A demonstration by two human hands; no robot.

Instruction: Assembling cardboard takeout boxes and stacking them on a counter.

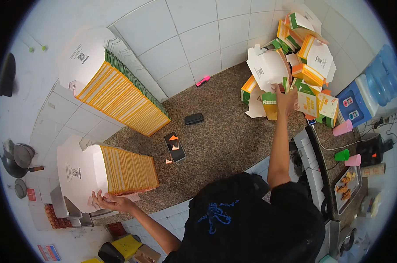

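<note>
My right hand [287, 101] reaches to the far right and grips a folded paper food box [270, 104], green and yellow with white open flaps, at the edge of a heap of similar boxes [312, 79]. At the near left, my left hand [113, 202] has its fingers apart at the lower edge of the top white sheet of a stack of unfolded box blanks [130, 168]. Where its fingertips meet the card is hard to make out. Behind that stack rises a taller stack of blanks [124, 98] with yellow and green edges.
On the speckled stone counter [225, 118] lie a phone [175, 147], a small black case [193, 119] and a pink marker [203, 81]. A blue water jug [385, 76], cups [342, 154] and a tray of fried food [348, 188] stand at right. Pans [24, 155] hang at left.
</note>
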